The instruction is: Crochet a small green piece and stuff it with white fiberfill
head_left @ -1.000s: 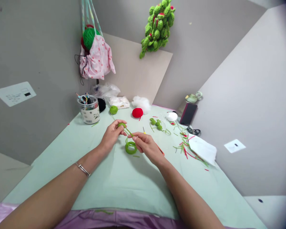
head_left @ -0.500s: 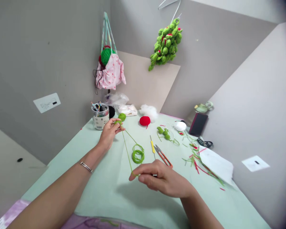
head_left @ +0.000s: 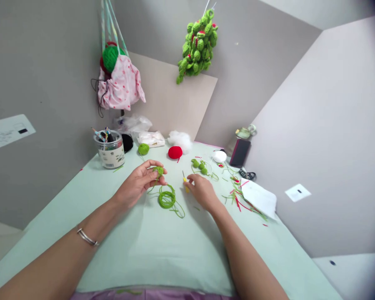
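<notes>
A small green crocheted piece point(head_left: 158, 171) is pinched in the fingers of my left hand point(head_left: 140, 180), a little above the table. From it, yarn runs down to a loose coil of green yarn point(head_left: 166, 199) lying just below. My right hand point(head_left: 201, 191) has its thumb and fingertips closed round the yellow handle of a crochet hook point(head_left: 186, 186), whose metal tip points away from me. No scissors show now; the spot near the hook is covered by my right hand.
Balls of green yarn point(head_left: 143, 149), red yarn point(head_left: 175, 152) and white yarn point(head_left: 219, 156) stand at the back. Green crocheted bits point(head_left: 200, 166) lie beyond my right hand. Yarn scraps point(head_left: 237, 196), a white sheet point(head_left: 259, 198) and a phone point(head_left: 240, 153) are rightward; a pen jar point(head_left: 111, 156) stands left.
My right hand has let go of the stretched yarn and moved forward onto the crochet hook. The yarn strand now hangs slack. My left hand still holds the crocheted piece. The view has shifted.
</notes>
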The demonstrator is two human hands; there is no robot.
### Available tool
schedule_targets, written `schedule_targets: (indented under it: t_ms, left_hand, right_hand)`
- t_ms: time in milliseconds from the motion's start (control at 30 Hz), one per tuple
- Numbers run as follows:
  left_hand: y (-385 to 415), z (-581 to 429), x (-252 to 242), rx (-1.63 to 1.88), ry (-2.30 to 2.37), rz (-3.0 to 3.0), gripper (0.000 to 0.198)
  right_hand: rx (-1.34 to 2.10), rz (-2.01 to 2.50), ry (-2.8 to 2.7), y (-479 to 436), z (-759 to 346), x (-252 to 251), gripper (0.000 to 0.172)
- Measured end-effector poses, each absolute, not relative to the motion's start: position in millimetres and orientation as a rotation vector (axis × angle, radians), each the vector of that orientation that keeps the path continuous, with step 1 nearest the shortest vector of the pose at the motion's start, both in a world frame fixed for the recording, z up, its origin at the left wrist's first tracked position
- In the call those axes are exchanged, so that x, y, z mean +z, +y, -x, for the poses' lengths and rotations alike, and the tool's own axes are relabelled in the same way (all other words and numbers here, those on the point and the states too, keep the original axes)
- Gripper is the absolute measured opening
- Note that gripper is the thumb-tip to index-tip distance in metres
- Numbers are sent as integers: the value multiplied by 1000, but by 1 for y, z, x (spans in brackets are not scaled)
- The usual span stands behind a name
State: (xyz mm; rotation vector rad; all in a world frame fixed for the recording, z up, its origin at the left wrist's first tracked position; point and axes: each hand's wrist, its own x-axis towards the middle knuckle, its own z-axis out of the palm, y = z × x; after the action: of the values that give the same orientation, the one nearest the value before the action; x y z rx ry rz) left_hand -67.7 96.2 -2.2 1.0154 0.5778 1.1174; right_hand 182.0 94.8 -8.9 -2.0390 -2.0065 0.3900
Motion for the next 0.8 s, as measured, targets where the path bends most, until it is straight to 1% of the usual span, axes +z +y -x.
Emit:
schedule_targets:
  t_ms: [67,167,233,300,400,433,500,600,800]
  left_hand:
    - [90,63,0,1077,557,-1027,26]
    - [83,59,3,1031,527,-1029,23]
    - [81,58,6,1009,509,-1028,22]
    - [80,58,7,991,495,-1028,21]
    - [79,59,9,969,484,-1035,22]
    - [79,59,9,962,483,-1038,22]
    - [79,59,9,952,488,-1045,23]
    - [78,58,7,959,517,-1054,22]
    - [76,53,2,996,574,-1073,24]
  right_hand:
    - [354,2117,-1987,103,-169,-22,19]
    - [362,2163,-1951,112,-160,-34,31]
    - [396,2143,-1921,114,-161,-37,35]
    - [436,2090,-1874,115,-164,-37,28]
    - [497,1944,-1755,115,-169,-31,7]
    - [523,1872,-1705,114,-171,-27,5]
    - [596,1703,-1595,111,-176,-16,12]
    - [763,1422,-1440,99,-186,4,29]
    - [901,1032,-1148,73,-196,30,32]
